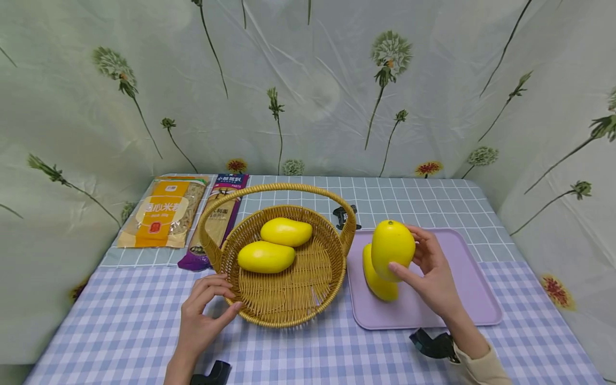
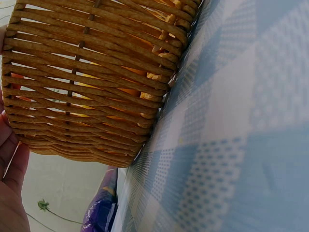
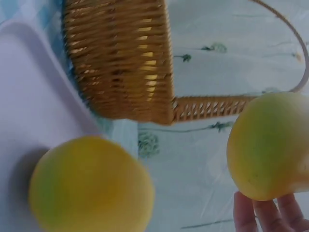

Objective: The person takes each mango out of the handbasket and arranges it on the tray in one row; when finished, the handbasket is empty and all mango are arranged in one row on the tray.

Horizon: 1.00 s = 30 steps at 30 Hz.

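My right hand (image 1: 433,272) holds a yellow mango (image 1: 392,248) above the left part of the lilac tray (image 1: 474,302). A second mango (image 1: 383,289) lies on that tray, partly hidden beneath the held one. In the right wrist view, fingers (image 3: 275,212) show against the raised mango (image 3: 270,147), clear of the other mango (image 3: 91,186). My left hand (image 1: 204,310) grips the near left rim of a round wicker basket (image 1: 284,305), its thumb outside the wall. Inside the basket, two mangoes sit side by side, one behind (image 1: 286,231) and one nearer (image 1: 266,257).
Left of the basket lie a noodle bag with an orange label (image 1: 161,214) and a purple pasta packet (image 1: 216,214). The basket's tall handle (image 1: 284,187) arches over it. A small black object (image 1: 343,216) sits behind the basket's right side. Checked cloth (image 1: 120,321) covers the table.
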Each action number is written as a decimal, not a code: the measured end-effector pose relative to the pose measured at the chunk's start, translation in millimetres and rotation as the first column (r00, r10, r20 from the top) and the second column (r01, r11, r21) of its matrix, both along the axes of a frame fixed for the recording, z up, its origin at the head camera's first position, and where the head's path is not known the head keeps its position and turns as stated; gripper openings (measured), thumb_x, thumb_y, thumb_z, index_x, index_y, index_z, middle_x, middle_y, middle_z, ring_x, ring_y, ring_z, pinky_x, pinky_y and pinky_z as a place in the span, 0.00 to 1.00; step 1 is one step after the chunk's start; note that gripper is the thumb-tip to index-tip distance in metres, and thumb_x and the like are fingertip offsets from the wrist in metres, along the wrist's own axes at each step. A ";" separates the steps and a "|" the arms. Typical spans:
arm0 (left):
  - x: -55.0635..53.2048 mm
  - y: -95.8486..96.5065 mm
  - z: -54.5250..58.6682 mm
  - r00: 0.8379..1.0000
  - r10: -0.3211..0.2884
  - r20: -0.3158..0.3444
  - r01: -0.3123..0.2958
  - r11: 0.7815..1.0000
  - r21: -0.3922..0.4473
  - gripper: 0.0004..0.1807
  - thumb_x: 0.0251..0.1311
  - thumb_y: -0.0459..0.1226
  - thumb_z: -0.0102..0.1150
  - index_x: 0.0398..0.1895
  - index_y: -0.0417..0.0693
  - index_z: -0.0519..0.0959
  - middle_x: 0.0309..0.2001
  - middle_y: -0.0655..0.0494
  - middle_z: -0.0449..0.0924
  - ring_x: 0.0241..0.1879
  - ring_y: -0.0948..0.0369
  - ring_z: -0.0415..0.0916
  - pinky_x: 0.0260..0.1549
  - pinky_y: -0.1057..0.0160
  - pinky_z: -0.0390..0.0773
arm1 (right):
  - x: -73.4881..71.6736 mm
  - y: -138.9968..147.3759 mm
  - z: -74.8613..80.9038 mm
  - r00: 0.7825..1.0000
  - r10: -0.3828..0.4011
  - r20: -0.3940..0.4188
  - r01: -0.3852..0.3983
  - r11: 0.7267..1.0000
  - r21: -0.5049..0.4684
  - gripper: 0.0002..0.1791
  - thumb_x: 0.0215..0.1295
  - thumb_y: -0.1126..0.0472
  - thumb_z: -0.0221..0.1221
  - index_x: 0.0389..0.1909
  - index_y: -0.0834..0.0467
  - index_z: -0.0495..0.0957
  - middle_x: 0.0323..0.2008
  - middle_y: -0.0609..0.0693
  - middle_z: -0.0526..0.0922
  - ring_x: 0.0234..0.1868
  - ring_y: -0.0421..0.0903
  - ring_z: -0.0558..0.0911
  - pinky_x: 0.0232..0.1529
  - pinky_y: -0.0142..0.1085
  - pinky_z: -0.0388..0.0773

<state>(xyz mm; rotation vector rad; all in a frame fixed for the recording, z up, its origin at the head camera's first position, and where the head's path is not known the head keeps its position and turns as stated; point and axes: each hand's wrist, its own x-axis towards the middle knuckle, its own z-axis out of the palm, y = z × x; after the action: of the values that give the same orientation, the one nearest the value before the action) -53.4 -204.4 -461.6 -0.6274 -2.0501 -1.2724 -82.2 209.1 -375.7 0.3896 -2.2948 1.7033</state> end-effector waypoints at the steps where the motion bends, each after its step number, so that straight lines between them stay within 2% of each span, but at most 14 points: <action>1: 0.0 0.1 0.0 1.000 -0.001 -0.001 0.001 1.000 0.001 0.11 0.44 0.37 0.74 0.27 0.46 0.79 0.36 0.45 0.78 0.49 0.53 0.71 0.55 0.66 0.68 | -0.4 2.4 -1.8 1.000 -0.013 0.014 0.013 1.000 0.005 0.38 0.53 0.76 0.64 0.65 0.58 0.62 0.54 0.49 0.71 0.48 0.43 0.75 0.52 0.25 0.72; 4: 0.9 2.0 4.1 1.000 -0.003 -0.005 0.003 1.000 0.004 0.11 0.45 0.37 0.74 0.27 0.45 0.79 0.36 0.45 0.78 0.49 0.52 0.71 0.54 0.66 0.68 | -2.3 9.0 -7.8 0.998 -0.039 0.045 0.039 0.999 0.009 0.37 0.56 0.74 0.63 0.66 0.58 0.61 0.54 0.49 0.71 0.49 0.43 0.74 0.51 0.24 0.70; 9: 6.0 10.3 25.0 1.000 -0.008 -0.010 0.008 1.000 0.004 0.11 0.47 0.36 0.72 0.25 0.41 0.79 0.34 0.43 0.78 0.47 0.50 0.72 0.53 0.66 0.69 | -7.9 19.8 -19.1 0.994 -0.075 0.078 0.074 0.997 0.020 0.37 0.58 0.71 0.63 0.67 0.56 0.59 0.53 0.48 0.71 0.48 0.43 0.72 0.48 0.24 0.70; 13: 8.5 14.1 34.5 1.000 -0.006 -0.008 0.006 1.000 0.004 0.10 0.46 0.34 0.72 0.25 0.40 0.78 0.34 0.43 0.78 0.46 0.50 0.72 0.53 0.66 0.69 | -12.6 28.9 -28.0 0.988 -0.114 0.108 0.111 0.993 0.038 0.37 0.60 0.68 0.63 0.68 0.55 0.58 0.51 0.50 0.70 0.47 0.43 0.72 0.44 0.23 0.71; 21: 8.8 14.1 34.5 1.000 -0.005 -0.008 0.005 1.000 0.001 0.11 0.48 0.36 0.72 0.25 0.40 0.78 0.34 0.43 0.77 0.46 0.50 0.72 0.53 0.66 0.69 | -17.1 43.7 -40.1 0.966 -0.204 0.157 0.182 0.972 0.147 0.37 0.61 0.62 0.63 0.68 0.57 0.57 0.50 0.56 0.70 0.43 0.43 0.71 0.40 0.21 0.70; 30: 8.3 14.3 34.9 1.000 -0.010 -0.018 0.011 1.000 0.002 0.12 0.51 0.39 0.70 0.25 0.40 0.78 0.33 0.42 0.77 0.46 0.50 0.72 0.53 0.66 0.69 | -16.9 53.7 -46.2 0.947 -0.229 0.224 0.175 0.956 0.237 0.37 0.61 0.56 0.64 0.68 0.57 0.57 0.53 0.59 0.69 0.43 0.47 0.71 0.39 0.21 0.70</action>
<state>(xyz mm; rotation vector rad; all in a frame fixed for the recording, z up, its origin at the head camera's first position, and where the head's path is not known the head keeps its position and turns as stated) -45.1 -190.1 -426.7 -0.6469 -2.0333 -1.2707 -99.1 262.9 -421.9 -0.0283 -2.6041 1.4812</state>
